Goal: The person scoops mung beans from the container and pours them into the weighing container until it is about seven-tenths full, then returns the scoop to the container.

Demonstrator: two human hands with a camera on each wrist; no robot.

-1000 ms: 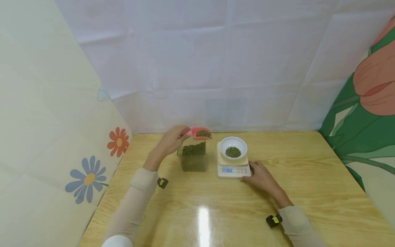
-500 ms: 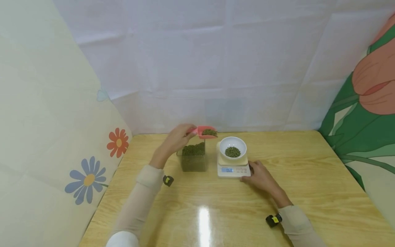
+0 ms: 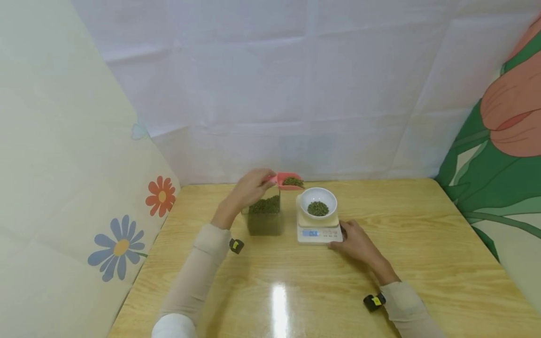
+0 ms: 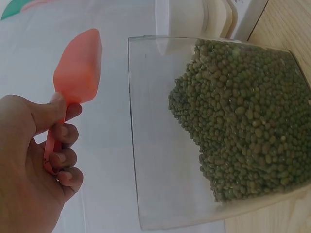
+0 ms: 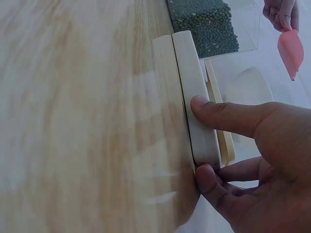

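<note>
In the head view my left hand (image 3: 250, 188) grips the handle of a pink scoop (image 4: 77, 73), its fingers wrapped round it in the left wrist view. Green mung beans (image 3: 293, 181) heap in the scoop, which is held high between the clear square container (image 4: 163, 170) and the white bowl (image 3: 320, 193). Many more mung beans (image 4: 252, 116) fill part of that container. The bowl, with a small pile of beans inside, stands on a white kitchen scale (image 3: 305, 238) with a lit display. My right hand (image 3: 357, 241) holds the scale's near right corner between thumb and fingers.
A wooden table (image 3: 401, 225) carries everything. White cloth (image 3: 236, 94) hangs behind its back edge, and flower-printed panels (image 3: 122, 246) stand at both sides. A black wrist device (image 3: 374, 303) is on the right sleeve, another device (image 3: 236, 245) on the left.
My left hand has moved right with the loaded scoop, from above the container to near the bowl's upper left rim. My right hand and the scale have stayed in place.
</note>
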